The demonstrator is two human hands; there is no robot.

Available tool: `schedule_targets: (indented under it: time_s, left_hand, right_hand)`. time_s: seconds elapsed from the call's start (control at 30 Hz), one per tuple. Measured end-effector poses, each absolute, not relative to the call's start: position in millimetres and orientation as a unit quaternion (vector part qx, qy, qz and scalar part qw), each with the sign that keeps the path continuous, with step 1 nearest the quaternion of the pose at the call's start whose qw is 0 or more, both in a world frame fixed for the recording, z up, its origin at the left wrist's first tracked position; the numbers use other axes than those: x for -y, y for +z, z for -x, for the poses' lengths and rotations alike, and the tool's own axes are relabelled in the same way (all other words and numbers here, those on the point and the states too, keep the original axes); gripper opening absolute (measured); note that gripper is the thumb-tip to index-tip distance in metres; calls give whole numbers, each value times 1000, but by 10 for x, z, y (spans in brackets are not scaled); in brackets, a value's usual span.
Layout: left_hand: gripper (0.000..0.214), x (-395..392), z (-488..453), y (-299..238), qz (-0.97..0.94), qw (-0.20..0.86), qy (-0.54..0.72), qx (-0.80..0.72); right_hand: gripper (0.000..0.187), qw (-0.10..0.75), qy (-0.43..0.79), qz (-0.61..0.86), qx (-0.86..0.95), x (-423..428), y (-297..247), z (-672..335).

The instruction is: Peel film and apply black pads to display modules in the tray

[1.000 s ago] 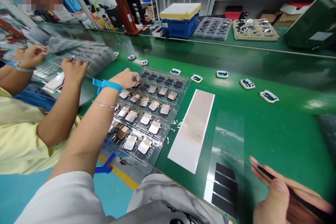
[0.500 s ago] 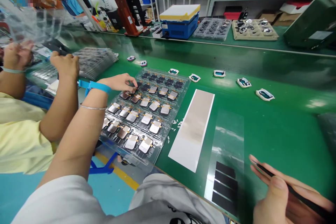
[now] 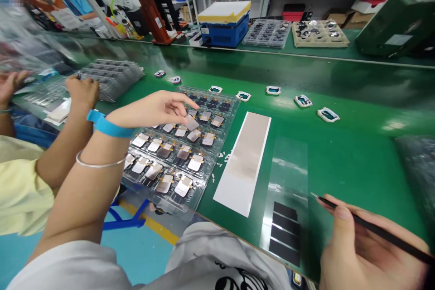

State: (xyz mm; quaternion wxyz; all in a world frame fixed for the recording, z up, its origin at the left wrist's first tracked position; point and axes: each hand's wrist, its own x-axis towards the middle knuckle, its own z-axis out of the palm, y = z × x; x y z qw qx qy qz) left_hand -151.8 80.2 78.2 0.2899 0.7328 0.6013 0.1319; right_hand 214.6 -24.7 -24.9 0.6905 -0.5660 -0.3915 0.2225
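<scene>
My left hand (image 3: 152, 106) is just above the centre of the frame, over a clear plastic tray (image 3: 200, 188) filled with rows of small silver-faced parts. Between thumb and fingertips I hold one silver-faced part (image 3: 191, 123), tilted at the tray's upper middle; whether it is wholly clear of its pocket, I cannot tell. I judge the step in hand to be lifting this single part out. The next move seems to call for a light grip on its edges and enough height to miss its neighbours.

My left forearm slants up from the lower left corner, wrist nearly level, index finger stretched out towards the right above the thumb. My right hand (image 3: 367, 253), lower right, has its fingers closed around black tweezers (image 3: 380, 232), their tip pointing left towards a clear sheet (image 3: 288, 170) bearing black rectangles (image 3: 284, 231). A long pale strip (image 3: 239, 163) lies between that sheet and the tray.
</scene>
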Motion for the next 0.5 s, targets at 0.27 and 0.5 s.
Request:
schedule_targets:
  time_s: [0.27,0.5]
  left_hand:
    - [5,-480,125,670,-827,386,170,-372]
    - [5,-130,-362,160,-794,520,100,-297]
  right_hand:
    - [21,624,309,552,460,353,-272,-2361]
    - [20,541,379,587,469,465,-430,-2544]
